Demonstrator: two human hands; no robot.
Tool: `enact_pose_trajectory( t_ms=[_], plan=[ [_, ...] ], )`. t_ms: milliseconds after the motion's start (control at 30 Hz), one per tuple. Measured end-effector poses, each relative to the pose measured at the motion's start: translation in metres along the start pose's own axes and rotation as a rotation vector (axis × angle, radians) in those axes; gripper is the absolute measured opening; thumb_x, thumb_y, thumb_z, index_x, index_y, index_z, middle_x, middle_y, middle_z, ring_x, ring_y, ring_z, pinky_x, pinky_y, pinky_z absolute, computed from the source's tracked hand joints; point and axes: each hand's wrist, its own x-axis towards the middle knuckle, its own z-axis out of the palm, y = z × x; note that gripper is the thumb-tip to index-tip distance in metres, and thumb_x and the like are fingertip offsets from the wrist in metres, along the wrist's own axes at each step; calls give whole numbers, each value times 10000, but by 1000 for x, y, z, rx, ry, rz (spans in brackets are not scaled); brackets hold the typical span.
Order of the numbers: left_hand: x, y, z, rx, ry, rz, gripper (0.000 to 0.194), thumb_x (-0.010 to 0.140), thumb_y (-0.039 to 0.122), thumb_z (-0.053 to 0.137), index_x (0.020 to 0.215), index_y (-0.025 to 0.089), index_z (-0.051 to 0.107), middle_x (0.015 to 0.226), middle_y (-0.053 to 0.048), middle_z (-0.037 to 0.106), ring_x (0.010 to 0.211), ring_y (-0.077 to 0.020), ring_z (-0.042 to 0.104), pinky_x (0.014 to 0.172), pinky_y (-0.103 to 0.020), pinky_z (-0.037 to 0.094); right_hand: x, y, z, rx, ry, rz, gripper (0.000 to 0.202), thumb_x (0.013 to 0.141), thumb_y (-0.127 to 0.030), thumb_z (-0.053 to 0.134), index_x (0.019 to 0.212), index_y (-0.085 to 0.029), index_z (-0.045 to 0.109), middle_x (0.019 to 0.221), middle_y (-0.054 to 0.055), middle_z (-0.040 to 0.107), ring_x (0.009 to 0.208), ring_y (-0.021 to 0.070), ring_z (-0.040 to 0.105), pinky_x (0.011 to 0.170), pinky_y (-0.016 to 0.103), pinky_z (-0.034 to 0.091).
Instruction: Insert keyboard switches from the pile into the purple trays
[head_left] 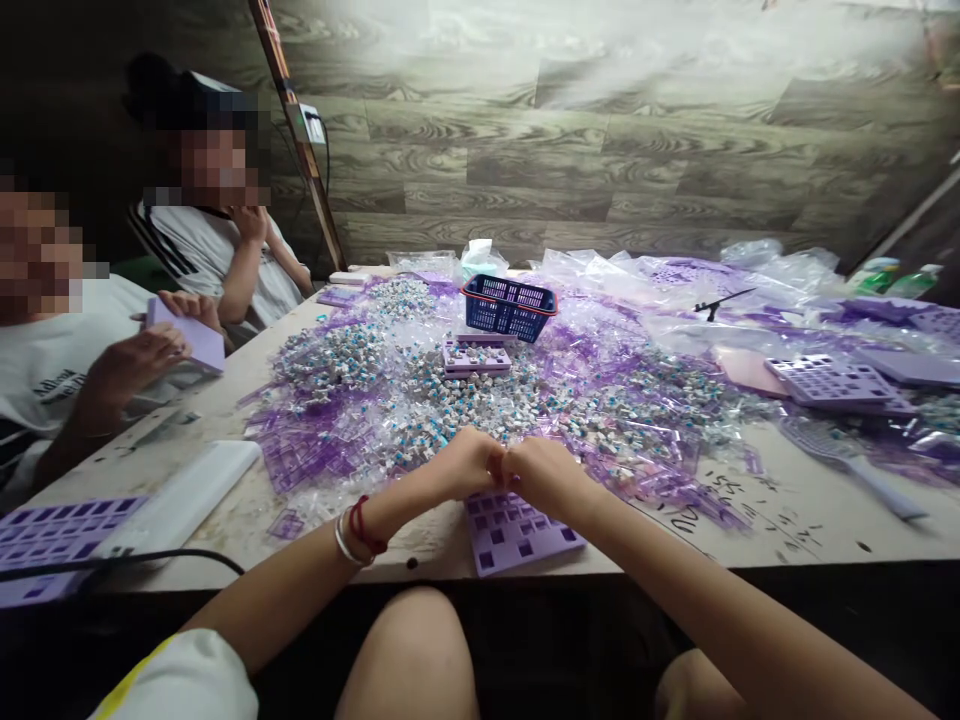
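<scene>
My left hand (469,464) and my right hand (546,474) meet in front of me, fingers curled together. Whatever they pinch, if anything, is hidden behind the knuckles. Just beneath them, at the table's near edge, lies a light purple keyboard plate (525,549) with rows of square holes; my hands cover its far part. Right beyond the hands spreads a heap of small white parts with blue tips (442,410), which look like keyboard switches. On that heap rests another purple plate (475,356) with some of these parts on it.
A dark blue basket (510,310) stands behind the heap, among purple and clear plastic pieces. Left lie a white bar (184,495), a black cable and a holed purple plate (67,530); right, a brush (855,465) and stacked plates (832,380). Two co-workers sit at left, one holding a purple panel (191,338).
</scene>
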Motion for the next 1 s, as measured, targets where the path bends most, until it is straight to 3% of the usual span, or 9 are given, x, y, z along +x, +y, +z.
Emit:
enact_pose_trajectory(
  t_ms=[167, 200, 333, 467, 567, 800, 900, 1000],
  plan=[
    [32, 2, -26, 48, -320, 11, 103, 575, 119, 732, 665, 168, 744, 544, 41, 657, 550, -114, 585, 507, -165, 370, -13, 10, 5, 117, 49, 12, 166, 767, -156, 636, 821, -239, 769, 784, 45, 740, 709, 201, 676, 645, 256, 481],
    [36, 0, -32, 20, -308, 39, 109, 606, 125, 715, 700, 168, 749, 598, 29, 684, 592, -124, 610, 535, -166, 394, -17, 13, 6, 182, 57, -18, 186, 770, -149, 631, 851, -249, 765, 838, 31, 744, 730, 190, 679, 669, 252, 493],
    [41, -17, -46, -17, 140, 38, 160, 720, 182, 643, 836, 130, 740, 749, -32, 722, 708, -153, 652, 644, -199, 470, -28, 31, 10, 318, 205, -102, 274, 795, -106, 567, 963, -244, 734, 1014, 27, 721, 831, 175, 674, 776, 279, 513],
    [30, -47, -55, 283, 452, -155, 182, 783, 199, 577, 876, 170, 730, 842, -26, 726, 758, -155, 654, 732, -225, 494, -20, 44, 14, 230, 349, 27, 252, 829, -108, 548, 1000, -193, 713, 1001, 62, 717, 945, 208, 634, 857, 337, 489],
    [21, -66, -58, 386, 511, -244, 206, 775, 159, 552, 875, 181, 731, 905, -48, 720, 832, -191, 649, 826, -283, 494, -4, 46, 17, 148, 339, 24, 281, 806, -55, 557, 1008, -182, 707, 1028, 62, 709, 1013, 212, 590, 888, 330, 465],
    [14, -83, -53, 462, 495, -236, 287, 759, 90, 524, 915, 216, 730, 1104, -38, 655, 1078, -214, 563, 1026, -345, 411, 32, 32, 20, 41, 177, 51, 187, 792, -114, 602, 912, -202, 715, 969, 67, 690, 950, 218, 606, 795, 287, 455],
    [15, -88, -52, 500, 559, -230, 354, 744, 60, 512, 1005, 194, 711, 1244, -67, 561, 1183, -247, 486, 1066, -384, 377, 36, 27, 21, 19, 168, 76, 206, 794, -81, 562, 927, -171, 690, 977, 93, 665, 915, 224, 615, 758, 284, 447],
    [15, -94, -53, 446, 572, -210, 395, 722, 40, 506, 1050, 166, 687, 1205, -86, 561, 1138, -233, 521, 1046, -362, 402, 38, 28, 24, 26, 154, 82, 220, 787, -71, 559, 947, -171, 673, 983, 95, 644, 915, 219, 610, 765, 277, 433]
  ],
)
